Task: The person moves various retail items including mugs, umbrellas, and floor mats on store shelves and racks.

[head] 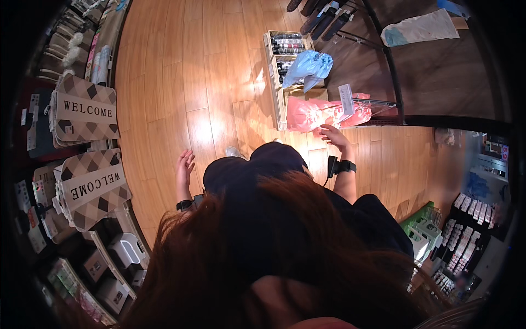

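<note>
My left hand (185, 161) hangs over the wooden floor (176, 103) with its fingers partly curled and nothing in it. On the other side, my right hand (335, 136) is beside a pink plastic bag (302, 115) at the near end of a low wooden crate display. Its fingers are apart and appear to hold nothing; whether they touch the bag cannot be told. A light blue plastic bag (306, 66) lies on the middle of the crates (280, 109). A price sign (346, 100) stands over the pink bags. Both wrists wear black straps with small devices.
Doormats (85, 107) marked "WELCOME" hang from the left shelving, above white boxes (127, 250). Folded umbrellas (324, 22) hang at the top from a black rack (392, 74). Green and white plastic containers (427, 230) and shelves of small goods (462, 246) stand at the lower right.
</note>
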Motion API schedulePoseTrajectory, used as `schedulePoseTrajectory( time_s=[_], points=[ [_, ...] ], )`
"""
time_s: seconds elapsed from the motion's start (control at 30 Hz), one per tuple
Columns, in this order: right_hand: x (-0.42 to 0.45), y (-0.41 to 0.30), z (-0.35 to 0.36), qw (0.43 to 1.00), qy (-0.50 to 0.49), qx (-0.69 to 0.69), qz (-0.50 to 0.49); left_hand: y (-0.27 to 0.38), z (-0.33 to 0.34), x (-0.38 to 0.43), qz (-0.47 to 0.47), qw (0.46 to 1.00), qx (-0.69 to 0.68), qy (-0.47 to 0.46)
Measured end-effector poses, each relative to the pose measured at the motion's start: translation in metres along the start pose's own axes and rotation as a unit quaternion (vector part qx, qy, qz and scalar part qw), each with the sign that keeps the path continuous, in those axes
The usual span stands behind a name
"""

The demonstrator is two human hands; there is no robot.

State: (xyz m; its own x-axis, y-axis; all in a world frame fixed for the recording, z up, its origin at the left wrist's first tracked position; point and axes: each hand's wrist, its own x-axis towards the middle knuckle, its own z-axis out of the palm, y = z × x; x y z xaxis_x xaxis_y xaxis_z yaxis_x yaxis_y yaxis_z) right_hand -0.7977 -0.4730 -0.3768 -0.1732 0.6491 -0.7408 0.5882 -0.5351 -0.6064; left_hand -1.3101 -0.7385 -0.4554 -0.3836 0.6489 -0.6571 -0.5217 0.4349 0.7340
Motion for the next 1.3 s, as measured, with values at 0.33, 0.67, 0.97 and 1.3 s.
schedulePoseTrajectory(
  time_s=[0.33, 0.67, 0.97, 1.3],
  points=[
    [-0.002, 0.078, 0.039, 0.988, 0.017, -0.075, 0.133, 0.019, -0.043, -0.001, 0.023, 0.996, -0.09, 0.017],
    [0.021, 0.104, 0.039, 0.96, 0.028, -0.102, 0.259, -0.016, -0.068, -0.027, 0.013, 0.994, -0.096, 0.042],
    [0.088, 0.115, -0.004, 0.968, 0.077, -0.201, 0.128, -0.025, -0.048, -0.023, -0.014, 0.996, -0.084, 0.034],
    [0.155, 0.132, -0.009, 0.986, 0.087, 0.029, 0.14, 0.017, 0.059, -0.009, -0.042, 0.991, 0.103, -0.068]
  ],
)
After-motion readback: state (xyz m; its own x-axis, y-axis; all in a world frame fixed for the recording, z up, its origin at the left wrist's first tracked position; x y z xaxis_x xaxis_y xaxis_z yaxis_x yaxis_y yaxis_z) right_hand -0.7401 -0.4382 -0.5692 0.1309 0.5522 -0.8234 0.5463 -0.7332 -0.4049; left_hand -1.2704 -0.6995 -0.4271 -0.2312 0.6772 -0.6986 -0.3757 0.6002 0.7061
